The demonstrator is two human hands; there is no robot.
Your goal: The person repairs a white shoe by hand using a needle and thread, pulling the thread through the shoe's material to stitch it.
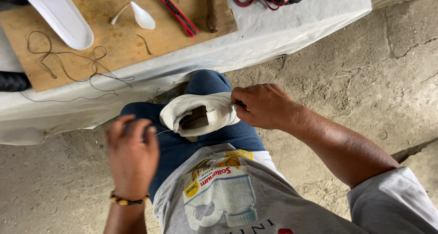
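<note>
A white shoe (200, 113) lies on my lap, on blue jeans, its opening facing up. My right hand (262, 106) is closed at the shoe's right edge, pinching a thin metal tool or needle against it. My left hand (132, 154) hovers at the left of the shoe, blurred, fingers curled around a thin thread (157, 133) that runs to the shoe.
A wooden board (118, 37) rests on a white-covered table (273, 33) ahead. On it lie a white insole (59, 15), loose dark thread (68, 63), a small white spoon-like piece (141, 15), a red-handled cutter (175, 11) and a wooden-handled awl (211, 12). Bare concrete floor lies around.
</note>
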